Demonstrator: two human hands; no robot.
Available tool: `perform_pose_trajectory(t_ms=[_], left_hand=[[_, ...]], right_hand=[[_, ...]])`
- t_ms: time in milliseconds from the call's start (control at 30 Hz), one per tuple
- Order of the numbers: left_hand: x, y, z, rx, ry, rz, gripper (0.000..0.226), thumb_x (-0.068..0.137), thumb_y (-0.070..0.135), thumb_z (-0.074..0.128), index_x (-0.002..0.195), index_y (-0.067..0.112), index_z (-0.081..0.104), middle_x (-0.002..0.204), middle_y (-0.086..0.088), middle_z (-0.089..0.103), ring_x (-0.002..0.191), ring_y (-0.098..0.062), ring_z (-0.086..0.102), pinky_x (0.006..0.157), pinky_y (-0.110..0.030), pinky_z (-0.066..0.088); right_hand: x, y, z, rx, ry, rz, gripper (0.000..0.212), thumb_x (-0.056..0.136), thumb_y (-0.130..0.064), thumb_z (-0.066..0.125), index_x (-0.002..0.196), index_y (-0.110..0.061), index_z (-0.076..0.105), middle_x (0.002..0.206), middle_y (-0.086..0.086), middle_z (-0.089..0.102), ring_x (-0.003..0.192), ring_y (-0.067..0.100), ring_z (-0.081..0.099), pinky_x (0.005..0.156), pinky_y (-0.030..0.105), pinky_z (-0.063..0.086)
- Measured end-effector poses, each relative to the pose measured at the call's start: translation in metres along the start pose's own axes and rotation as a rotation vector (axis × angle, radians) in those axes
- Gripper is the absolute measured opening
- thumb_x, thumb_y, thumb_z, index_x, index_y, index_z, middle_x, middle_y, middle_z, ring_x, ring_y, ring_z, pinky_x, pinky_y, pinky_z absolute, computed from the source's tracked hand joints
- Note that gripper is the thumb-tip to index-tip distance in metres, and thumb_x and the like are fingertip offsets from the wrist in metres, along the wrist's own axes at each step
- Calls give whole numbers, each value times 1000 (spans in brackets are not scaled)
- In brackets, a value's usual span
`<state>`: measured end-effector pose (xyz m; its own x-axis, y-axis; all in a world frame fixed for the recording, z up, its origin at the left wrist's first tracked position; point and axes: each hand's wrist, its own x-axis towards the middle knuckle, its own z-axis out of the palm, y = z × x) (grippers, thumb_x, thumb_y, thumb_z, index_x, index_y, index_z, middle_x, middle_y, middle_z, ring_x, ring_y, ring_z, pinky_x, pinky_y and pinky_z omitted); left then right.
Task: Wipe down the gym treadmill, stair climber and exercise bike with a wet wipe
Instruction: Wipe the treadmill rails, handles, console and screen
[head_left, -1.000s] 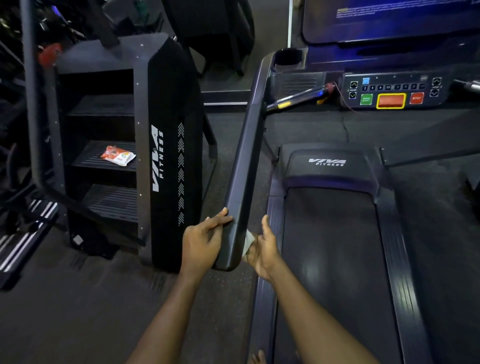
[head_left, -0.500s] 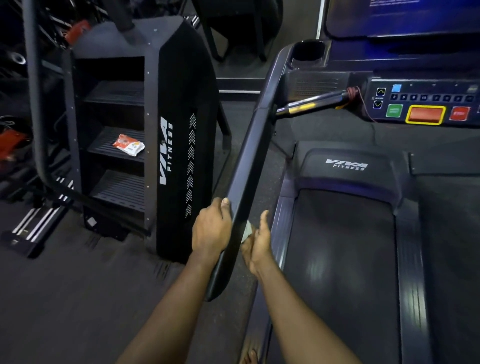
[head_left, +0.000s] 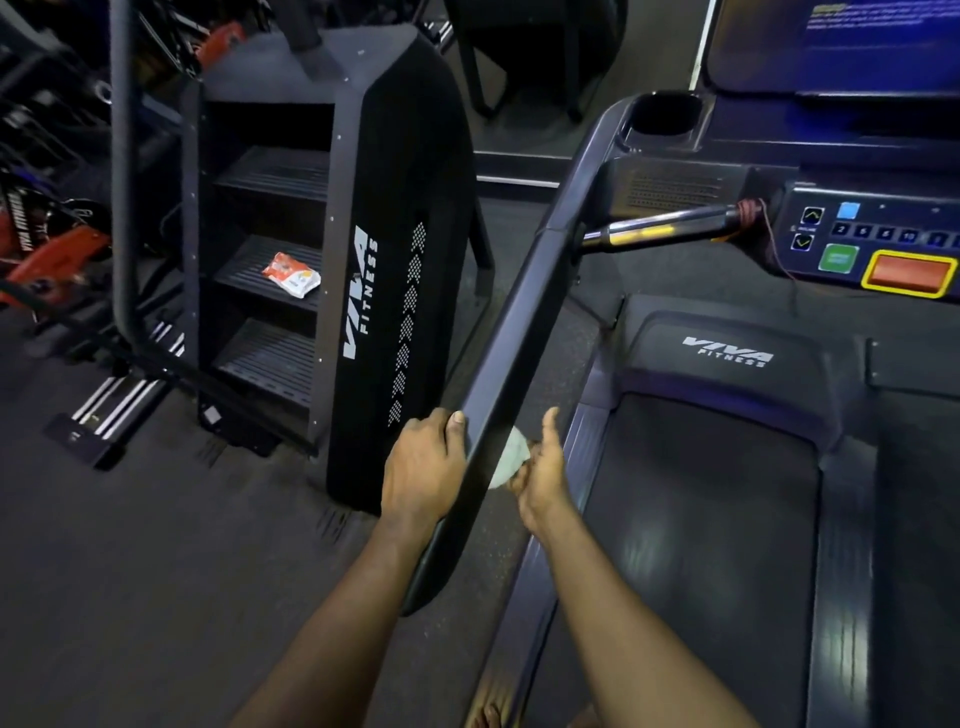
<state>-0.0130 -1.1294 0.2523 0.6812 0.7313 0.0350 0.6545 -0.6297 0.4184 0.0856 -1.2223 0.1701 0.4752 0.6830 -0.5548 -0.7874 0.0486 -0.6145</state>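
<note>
The treadmill's dark left handrail (head_left: 524, 332) slopes down from the console toward me. My left hand (head_left: 423, 470) grips the rail from its outer side, thumb on the top edge. My right hand (head_left: 543, 470) holds a white wet wipe (head_left: 508, 460) against the rail's inner face. The treadmill belt (head_left: 696, 545) lies to the right, below a console with coloured buttons (head_left: 883, 249). The black stair climber (head_left: 374, 249) stands to the left, with a red and white wipe packet (head_left: 291, 274) lying on one of its steps.
A chrome grip bar (head_left: 665, 234) juts from the console toward the handrail. A cup holder (head_left: 667, 111) sits at the rail's top. Red gym machines (head_left: 57, 254) crowd the far left. Dark floor (head_left: 156, 571) spreads between me and the stair climber. My bare toes (head_left: 488, 717) show at the bottom.
Both hands have slid up the handrail away from its lower end, the right one carrying the wipe along the inner face. The view has shifted closer and left.
</note>
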Motion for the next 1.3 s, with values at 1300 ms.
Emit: perform_pose_trajectory(t_ms=[1300], left_hand=[[158, 86, 25, -139, -62, 10, 38, 107, 40, 35, 101, 15, 63, 85, -5, 68, 82, -25, 68, 78, -45, 56]], right_hand=[[142, -115, -5, 40, 184, -50, 76, 98, -73, 31, 115, -13, 75, 109, 8, 77, 98, 20, 75, 81, 34, 54]])
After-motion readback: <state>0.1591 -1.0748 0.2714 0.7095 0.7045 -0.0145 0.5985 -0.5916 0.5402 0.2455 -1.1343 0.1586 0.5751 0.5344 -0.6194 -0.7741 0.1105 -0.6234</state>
